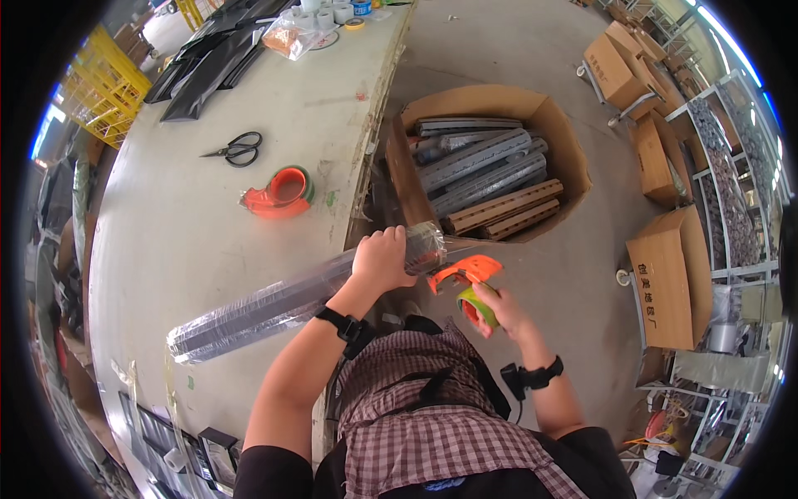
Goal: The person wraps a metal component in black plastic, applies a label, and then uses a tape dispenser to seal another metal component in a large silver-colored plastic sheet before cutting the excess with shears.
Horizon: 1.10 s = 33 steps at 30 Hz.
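Observation:
A long bundle of dark strips wrapped in clear film point(258, 312) lies slantwise on the table, its right end jutting past the table edge. My left hand point(382, 259) is closed over the bundle near that end. In my right hand point(503, 312) is an orange tape dispenser point(467, 271) with a yellow-green roll, held beside the bundle's end over the floor. Clear tape shows around the bundle's end. A second red-orange tape dispenser point(278, 195) rests on the table, and black-handled scissors point(237, 150) lie beyond it.
An open cardboard box point(573, 158) with several wrapped bundles and brown slotted strips stands right of the table point(324, 108). Black plastic sheets point(208, 75) and tape rolls point(328, 15) are at the table's far end. Cartons point(665, 283) and shelving point(711, 166) line the right.

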Each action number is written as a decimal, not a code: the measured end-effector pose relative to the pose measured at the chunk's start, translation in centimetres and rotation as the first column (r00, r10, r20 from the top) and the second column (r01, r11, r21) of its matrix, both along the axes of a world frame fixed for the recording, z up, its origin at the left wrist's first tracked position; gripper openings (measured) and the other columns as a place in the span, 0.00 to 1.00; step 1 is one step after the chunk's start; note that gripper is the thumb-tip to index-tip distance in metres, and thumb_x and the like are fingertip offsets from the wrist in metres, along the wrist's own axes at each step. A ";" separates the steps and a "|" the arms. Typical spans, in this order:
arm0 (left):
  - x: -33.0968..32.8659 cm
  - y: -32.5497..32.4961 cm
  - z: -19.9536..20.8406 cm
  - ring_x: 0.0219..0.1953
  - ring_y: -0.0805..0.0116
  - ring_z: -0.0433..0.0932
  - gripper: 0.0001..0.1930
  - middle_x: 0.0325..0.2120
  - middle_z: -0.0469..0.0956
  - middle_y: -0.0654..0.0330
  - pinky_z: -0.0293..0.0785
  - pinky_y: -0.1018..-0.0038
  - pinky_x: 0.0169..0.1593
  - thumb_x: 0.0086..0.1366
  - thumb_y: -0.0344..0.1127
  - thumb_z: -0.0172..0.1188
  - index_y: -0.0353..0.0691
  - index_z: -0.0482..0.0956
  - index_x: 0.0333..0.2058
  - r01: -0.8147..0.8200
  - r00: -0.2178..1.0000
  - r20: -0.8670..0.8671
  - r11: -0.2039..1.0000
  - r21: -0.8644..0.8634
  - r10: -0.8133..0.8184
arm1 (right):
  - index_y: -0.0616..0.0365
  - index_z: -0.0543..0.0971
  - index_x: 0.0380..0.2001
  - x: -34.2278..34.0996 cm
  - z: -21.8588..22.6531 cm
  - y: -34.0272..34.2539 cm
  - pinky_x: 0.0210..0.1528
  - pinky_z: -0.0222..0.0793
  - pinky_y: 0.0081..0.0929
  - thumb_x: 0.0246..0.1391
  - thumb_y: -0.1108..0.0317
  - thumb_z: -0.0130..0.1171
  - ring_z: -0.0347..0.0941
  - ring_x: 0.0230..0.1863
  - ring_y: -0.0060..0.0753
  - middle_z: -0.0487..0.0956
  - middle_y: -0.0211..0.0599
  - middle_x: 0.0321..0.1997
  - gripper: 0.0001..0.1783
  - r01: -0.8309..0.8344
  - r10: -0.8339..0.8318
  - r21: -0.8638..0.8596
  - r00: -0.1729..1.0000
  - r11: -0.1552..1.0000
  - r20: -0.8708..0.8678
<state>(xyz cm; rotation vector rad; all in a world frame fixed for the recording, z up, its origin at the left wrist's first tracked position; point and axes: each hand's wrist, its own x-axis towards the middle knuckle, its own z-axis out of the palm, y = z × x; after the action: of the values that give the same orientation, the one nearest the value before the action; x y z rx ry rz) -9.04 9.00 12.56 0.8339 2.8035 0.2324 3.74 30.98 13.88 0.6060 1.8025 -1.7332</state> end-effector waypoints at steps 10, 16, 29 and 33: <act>-0.5 0.2 2.6 0.54 0.55 0.64 0.48 0.50 0.67 0.54 0.60 0.54 0.53 0.33 0.60 0.67 0.39 0.63 0.53 0.045 0.990 -0.141 0.992 0.120 -0.028 | 0.61 0.75 0.20 3.0 -5.4 5.9 0.12 0.64 0.24 0.54 0.50 0.51 0.70 0.11 0.26 0.71 0.34 0.11 0.24 -0.031 0.004 0.406 0.998 0.913 0.065; 0.3 5.8 -4.9 0.52 0.50 0.62 0.20 0.40 0.71 0.57 0.58 0.45 0.51 0.51 0.46 0.53 0.45 0.74 0.42 0.096 0.804 -0.523 0.930 -0.355 -0.283 | 0.60 0.73 0.21 -11.7 2.4 2.3 0.19 0.67 0.28 0.50 0.52 0.55 0.73 0.16 0.31 0.73 0.36 0.12 0.19 -0.076 0.437 0.754 0.850 0.652 -0.293; 6.6 -9.4 1.9 0.34 0.63 0.73 0.28 0.27 0.72 0.58 0.67 0.66 0.44 0.53 0.37 0.51 0.58 0.63 0.56 0.027 0.865 0.493 0.988 0.149 -0.098 | 0.57 0.72 0.23 -39.1 -4.5 -14.5 0.39 0.64 0.33 0.41 0.69 0.54 0.71 0.31 0.38 0.74 0.41 0.26 0.05 0.276 0.988 0.948 -0.055 0.156 -0.146; 9.9 -10.8 1.1 0.37 0.66 0.75 0.31 0.42 0.74 0.61 0.65 0.68 0.48 0.51 0.35 0.52 0.57 0.61 0.57 -0.347 0.900 0.337 0.922 0.172 0.276 | 0.61 0.72 0.30 -39.4 0.0 -23.4 0.41 0.65 0.36 0.43 0.70 0.55 0.69 0.39 0.43 0.73 0.46 0.36 0.09 0.154 0.917 0.904 -0.102 0.398 -0.386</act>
<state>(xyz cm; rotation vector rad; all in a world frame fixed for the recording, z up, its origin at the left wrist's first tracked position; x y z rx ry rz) 0.90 -1.82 13.66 0.3352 2.6250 0.6855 -35.69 7.61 13.90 -1.4844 3.0781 -0.3782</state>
